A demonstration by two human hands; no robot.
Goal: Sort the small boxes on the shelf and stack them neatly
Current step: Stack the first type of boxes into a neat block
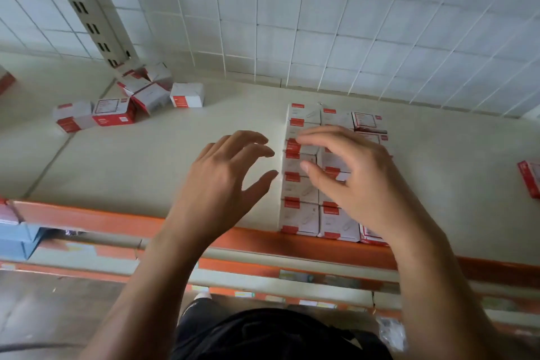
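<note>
Small white-and-red boxes stand in a tidy block (301,213) of rows near the shelf's front edge, right of centre. My right hand (347,172) hovers over the block with fingers spread and loosely bent, its fingertips at a box in the left row; it holds nothing. My left hand (230,172) is just left of the block, fingers spread and relaxed, a small gap between it and the boxes. A loose heap of the same boxes (128,102) lies unsorted at the back left of the shelf.
The beige shelf board (146,161) has an orange front rail (102,221). A wire-grid back panel (321,23) and a slotted upright (84,9) stand behind. One red box (530,178) lies at the far right edge. Blue boxes (17,240) sit lower left.
</note>
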